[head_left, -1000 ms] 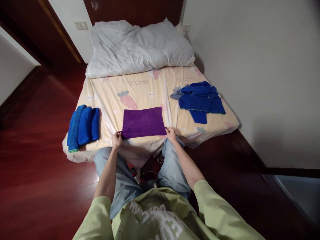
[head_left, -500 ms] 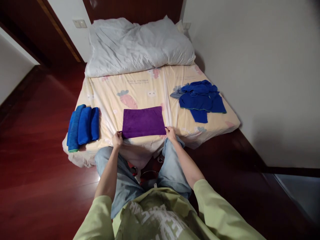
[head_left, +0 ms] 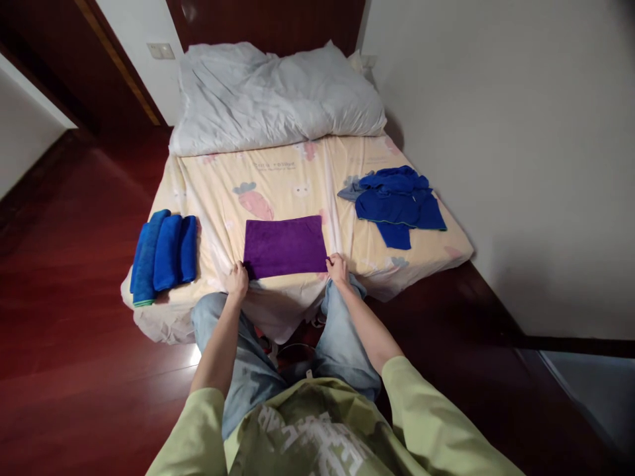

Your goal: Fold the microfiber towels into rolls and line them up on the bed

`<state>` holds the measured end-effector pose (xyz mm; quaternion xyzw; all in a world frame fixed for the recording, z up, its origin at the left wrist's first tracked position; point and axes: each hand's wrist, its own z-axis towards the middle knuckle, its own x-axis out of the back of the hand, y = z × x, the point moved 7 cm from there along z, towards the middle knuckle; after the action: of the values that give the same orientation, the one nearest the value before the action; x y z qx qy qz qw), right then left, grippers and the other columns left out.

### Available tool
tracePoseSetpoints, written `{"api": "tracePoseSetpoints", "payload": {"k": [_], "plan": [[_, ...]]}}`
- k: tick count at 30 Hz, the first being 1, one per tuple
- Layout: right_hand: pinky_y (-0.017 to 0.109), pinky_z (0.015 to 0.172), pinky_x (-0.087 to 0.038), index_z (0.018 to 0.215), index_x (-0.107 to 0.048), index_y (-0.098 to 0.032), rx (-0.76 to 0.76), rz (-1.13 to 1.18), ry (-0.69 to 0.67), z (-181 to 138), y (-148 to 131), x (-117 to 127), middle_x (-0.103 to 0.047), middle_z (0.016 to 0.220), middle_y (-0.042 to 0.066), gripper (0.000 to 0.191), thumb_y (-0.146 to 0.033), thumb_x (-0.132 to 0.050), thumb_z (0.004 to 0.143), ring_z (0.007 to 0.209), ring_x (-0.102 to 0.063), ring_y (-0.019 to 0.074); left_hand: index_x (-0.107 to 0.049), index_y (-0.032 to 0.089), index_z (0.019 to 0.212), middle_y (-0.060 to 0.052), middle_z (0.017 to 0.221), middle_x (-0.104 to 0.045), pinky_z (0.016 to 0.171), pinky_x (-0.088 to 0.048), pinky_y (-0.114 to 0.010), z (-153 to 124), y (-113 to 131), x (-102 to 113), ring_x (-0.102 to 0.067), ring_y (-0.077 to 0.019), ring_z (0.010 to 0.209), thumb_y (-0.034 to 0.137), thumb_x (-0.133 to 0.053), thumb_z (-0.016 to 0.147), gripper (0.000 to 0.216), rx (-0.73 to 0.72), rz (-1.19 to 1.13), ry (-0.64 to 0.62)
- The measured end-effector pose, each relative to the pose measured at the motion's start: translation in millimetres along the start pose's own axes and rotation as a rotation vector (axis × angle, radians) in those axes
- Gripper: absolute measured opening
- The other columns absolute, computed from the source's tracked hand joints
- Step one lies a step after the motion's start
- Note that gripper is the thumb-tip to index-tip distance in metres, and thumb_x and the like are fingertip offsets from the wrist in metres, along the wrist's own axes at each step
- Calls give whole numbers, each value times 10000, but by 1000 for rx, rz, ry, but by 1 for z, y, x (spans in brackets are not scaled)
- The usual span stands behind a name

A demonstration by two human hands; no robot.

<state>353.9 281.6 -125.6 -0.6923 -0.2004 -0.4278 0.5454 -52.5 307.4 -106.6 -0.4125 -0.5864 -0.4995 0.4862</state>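
A purple towel [head_left: 286,246] lies flat as a rectangle near the front edge of the bed. My left hand [head_left: 237,280] is closed at its near left corner, fingertips on the cloth. At the near right corner, my right hand [head_left: 337,269] pinches the towel between thumb and fingers. Left of it sit several rolled blue towels [head_left: 167,254] side by side, one with a green edge. To the right lies a loose heap of blue cloths [head_left: 401,201], with a greyish-blue cloth [head_left: 350,190] poking out at its left side.
The bed [head_left: 208,198] has a yellow sheet with carrot prints. A large white quilt or pillow [head_left: 278,99] lies along its head. A white wall [head_left: 496,132] stands at right, and dark red floor [head_left: 74,297] runs along the left.
The purple towel stays spread in the same place. My left hand has shifted slightly right and in against the corner; the right hand still holds its corner. The view has tipped slightly.
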Motion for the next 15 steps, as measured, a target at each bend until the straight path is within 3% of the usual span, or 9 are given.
{"api": "tracePoseSetpoints", "payload": {"k": [2,4,6,8,11,15], "plan": [[336,888,-512,1196,-625,-189,70,-62,32,-6,-9,3,-688,1126,110,251,-244,-522,974,964,-665,217,-595,110,1270,-225,1253,-642,933,-513,-451,-4,8,7,-610,-337,1190,167,-335,1005,376,-75,67,87],[339,914,-500,1208,-621,-188,163,-110,48,-12,-18,5,-631,1230,129,270,-188,-485,975,1014,-635,213,-590,111,1311,-236,1345,-593,1033,-463,-501,-11,21,8,-550,-351,1276,137,-356,987,401,-249,100,151],[353,984,-481,1203,-645,-193,303,-136,7,-18,-28,2,-611,1274,129,307,-137,-508,934,1103,-606,228,-596,129,1330,-222,1383,-578,1090,-431,-500,-21,34,1,-524,-337,1309,127,-399,970,411,-465,73,130],[378,1090,-433,1223,-665,-179,483,-141,-79,-25,-37,-5,-621,1311,126,382,-98,-552,868,1229,-562,254,-600,153,1344,-200,1395,-582,1101,-439,-478,-30,39,-9,-519,-311,1321,116,-419,954,431,-584,14,77],[412,1206,-344,1279,-672,-135,670,-117,-182,-36,-44,-12,-619,1407,132,468,-82,-533,836,1358,-510,269,-571,182,1411,-174,1475,-536,1145,-422,-472,-36,34,-20,-467,-287,1399,76,-410,917,531,-585,-59,47],[469,1235,-336,1360,-651,-156,618,-39,-148,-38,-37,-9,-569,1497,125,509,-150,-501,874,1428,-485,258,-513,200,1499,-152,1559,-470,1225,-335,-520,-36,24,-26,-351,-318,1503,51,-467,823,694,-548,-75,16]]}}
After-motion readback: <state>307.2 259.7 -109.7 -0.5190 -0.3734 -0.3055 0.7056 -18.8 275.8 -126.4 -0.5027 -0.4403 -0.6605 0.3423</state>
